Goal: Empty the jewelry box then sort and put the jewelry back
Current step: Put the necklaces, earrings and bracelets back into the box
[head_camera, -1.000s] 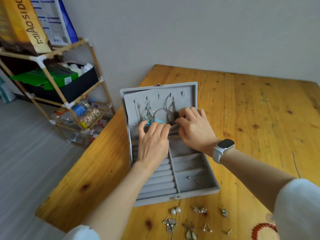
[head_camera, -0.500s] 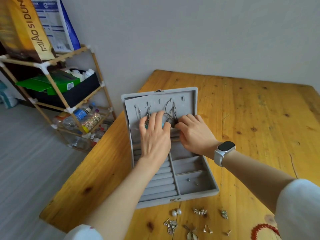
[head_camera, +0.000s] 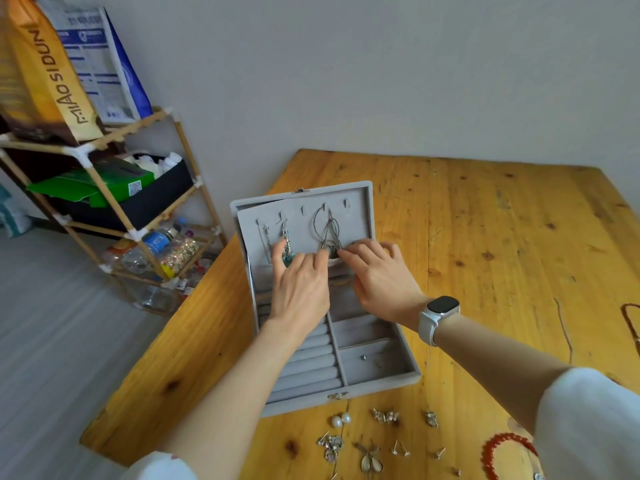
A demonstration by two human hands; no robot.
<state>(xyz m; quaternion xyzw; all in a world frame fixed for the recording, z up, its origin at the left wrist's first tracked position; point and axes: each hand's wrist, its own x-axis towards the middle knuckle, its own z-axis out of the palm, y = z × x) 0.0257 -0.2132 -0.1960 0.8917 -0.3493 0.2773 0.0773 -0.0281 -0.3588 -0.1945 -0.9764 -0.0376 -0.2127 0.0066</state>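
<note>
Home room – pine table [head_camera: 485, 237], cluttered bamboo shelf [head_camera: 104, 188], plain wall, grey floor

View: you have one wide-angle camera, worn on your head; no second view overlaps it.
Facing: forward and down across the wooden table [head_camera: 485, 237] toward the grey wall.
Nearness: close, with both forearms reaching in from the bottom edge to the open jewelry box [head_camera: 377, 362] at centre.
Edges: a shelf rack [head_camera: 104, 188] and floor at left; straight lines bow outward.

"MIAO SI DUN" on orange bag [head_camera: 41, 74] atop shelf, blue-and-white bag's [head_camera: 100, 64] print unreadable
</note>
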